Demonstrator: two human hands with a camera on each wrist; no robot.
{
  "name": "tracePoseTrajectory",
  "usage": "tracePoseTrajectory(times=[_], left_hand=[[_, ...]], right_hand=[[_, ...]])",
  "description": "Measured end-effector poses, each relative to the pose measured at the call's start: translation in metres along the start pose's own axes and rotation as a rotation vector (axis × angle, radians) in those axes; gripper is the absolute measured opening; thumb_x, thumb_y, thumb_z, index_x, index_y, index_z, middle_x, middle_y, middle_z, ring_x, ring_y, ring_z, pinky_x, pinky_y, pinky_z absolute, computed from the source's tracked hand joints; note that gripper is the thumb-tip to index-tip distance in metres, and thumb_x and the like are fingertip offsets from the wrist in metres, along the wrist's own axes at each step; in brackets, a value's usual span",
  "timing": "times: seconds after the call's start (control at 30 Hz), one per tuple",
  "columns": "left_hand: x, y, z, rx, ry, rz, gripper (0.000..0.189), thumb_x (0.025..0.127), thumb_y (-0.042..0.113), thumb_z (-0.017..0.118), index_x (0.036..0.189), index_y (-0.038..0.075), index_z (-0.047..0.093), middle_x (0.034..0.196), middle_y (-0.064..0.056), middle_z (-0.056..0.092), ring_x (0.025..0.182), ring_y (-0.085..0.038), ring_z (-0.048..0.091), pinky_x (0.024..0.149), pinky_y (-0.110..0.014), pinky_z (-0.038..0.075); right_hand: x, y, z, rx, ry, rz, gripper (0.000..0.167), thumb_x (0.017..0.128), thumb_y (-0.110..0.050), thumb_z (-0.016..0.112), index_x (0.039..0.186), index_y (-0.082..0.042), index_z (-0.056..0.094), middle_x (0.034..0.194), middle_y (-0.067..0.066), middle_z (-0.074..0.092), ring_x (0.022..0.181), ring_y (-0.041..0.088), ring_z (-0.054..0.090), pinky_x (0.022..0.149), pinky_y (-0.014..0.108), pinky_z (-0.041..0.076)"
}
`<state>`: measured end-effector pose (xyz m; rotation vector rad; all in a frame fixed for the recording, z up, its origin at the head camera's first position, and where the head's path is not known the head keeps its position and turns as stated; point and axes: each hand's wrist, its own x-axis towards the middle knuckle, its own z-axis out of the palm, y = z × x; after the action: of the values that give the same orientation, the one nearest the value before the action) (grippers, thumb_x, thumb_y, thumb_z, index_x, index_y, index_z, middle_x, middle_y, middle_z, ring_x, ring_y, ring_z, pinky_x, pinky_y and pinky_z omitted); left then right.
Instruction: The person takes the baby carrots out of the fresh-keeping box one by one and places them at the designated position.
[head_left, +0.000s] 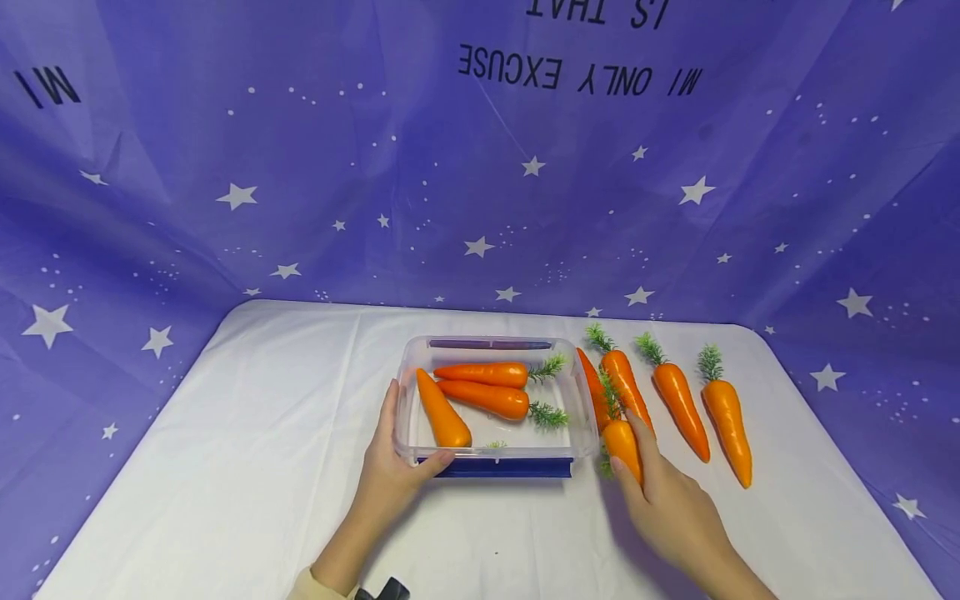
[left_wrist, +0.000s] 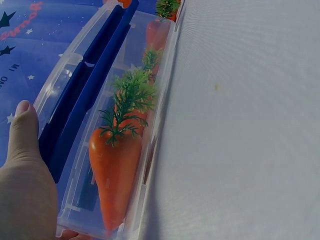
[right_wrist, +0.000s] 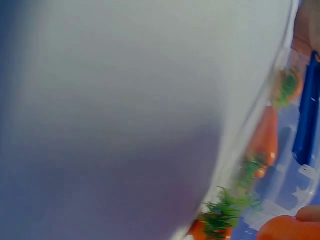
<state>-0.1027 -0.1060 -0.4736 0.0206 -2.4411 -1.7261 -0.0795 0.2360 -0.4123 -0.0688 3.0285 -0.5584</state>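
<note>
A clear plastic box [head_left: 495, 450] with blue latches sits in the middle of the white table, holding several orange carrots [head_left: 483, 398] with green tops. My left hand [head_left: 397, 471] grips its near left corner, thumb over the front rim and fingers along the left wall. In the left wrist view, a carrot [left_wrist: 115, 175] shows through the clear wall beside the blue latch [left_wrist: 90, 90]. Just right of the box, my right hand [head_left: 671, 504] pinches a carrot [head_left: 622, 446] between thumb and fingers, its leafy top pointing away. The right wrist view catches only part of this orange carrot [right_wrist: 287, 229] at its lower edge.
To the right of the box, more carrots lie on the white cloth [head_left: 247, 433], among them a middle one [head_left: 681, 408] and the outermost one [head_left: 729, 433]. A purple curtain with stars [head_left: 420, 167] hangs behind and on both sides of the table.
</note>
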Motion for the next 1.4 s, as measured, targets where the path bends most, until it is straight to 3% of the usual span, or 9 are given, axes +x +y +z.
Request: tracePoseTrajectory(times=[0.2, 0.67, 0.97, 1.23, 1.4], left_hand=[[0.0, -0.001, 0.0, 0.015, 0.007, -0.003, 0.118, 0.073, 0.038, 0.087, 0.159, 0.036, 0.008, 0.166, -0.006, 0.021, 0.15, -0.035, 0.027, 0.118, -0.063, 0.022], [0.0, -0.002, 0.0, 0.006, 0.003, -0.004, 0.118, 0.073, 0.036, 0.088, 0.16, 0.03, 0.009, 0.165, -0.007, 0.022, 0.149, -0.035, 0.028, 0.118, -0.064, 0.024], [0.0, -0.004, 0.001, 0.008, 0.008, 0.008, 0.117, 0.073, 0.037, 0.088, 0.16, 0.034, 0.009, 0.165, -0.008, 0.024, 0.148, -0.035, 0.03, 0.117, -0.063, 0.025], [0.0, -0.003, 0.001, 0.015, 0.011, 0.022, 0.117, 0.073, 0.036, 0.087, 0.16, 0.03, 0.009, 0.166, -0.003, 0.022, 0.149, -0.033, 0.028, 0.119, -0.062, 0.024], [0.0, -0.003, 0.001, 0.014, 0.015, 0.028, 0.118, 0.073, 0.036, 0.088, 0.161, 0.03, 0.009, 0.165, -0.004, 0.023, 0.149, -0.033, 0.028, 0.119, -0.061, 0.024]], right_hand=[[-0.004, 0.008, 0.01, -0.03, -0.101, 0.041, 0.072, 0.103, -0.052, 0.039, 0.161, -0.018, 0.011, 0.137, 0.024, 0.059, 0.109, 0.046, 0.065, 0.082, 0.062, 0.052], [0.0, 0.015, 0.018, -0.115, -0.179, 0.053, 0.073, 0.103, -0.046, 0.045, 0.159, -0.013, 0.014, 0.132, 0.023, 0.063, 0.104, 0.044, 0.067, 0.077, 0.062, 0.054], [0.002, 0.021, 0.02, -0.175, -0.235, 0.07, 0.078, 0.102, -0.048, 0.046, 0.16, -0.012, 0.008, 0.11, 0.018, 0.071, 0.082, 0.033, 0.07, 0.06, 0.049, 0.054], [0.0, 0.026, 0.022, -0.205, -0.324, 0.112, 0.091, 0.099, -0.062, 0.042, 0.16, -0.013, -0.003, 0.106, 0.019, 0.073, 0.077, 0.029, 0.07, 0.06, 0.046, 0.054], [0.0, 0.028, 0.023, -0.229, -0.333, 0.125, 0.094, 0.097, -0.067, 0.04, 0.16, -0.016, -0.008, 0.077, 0.008, 0.068, 0.064, 0.022, 0.063, 0.052, 0.039, 0.049]])
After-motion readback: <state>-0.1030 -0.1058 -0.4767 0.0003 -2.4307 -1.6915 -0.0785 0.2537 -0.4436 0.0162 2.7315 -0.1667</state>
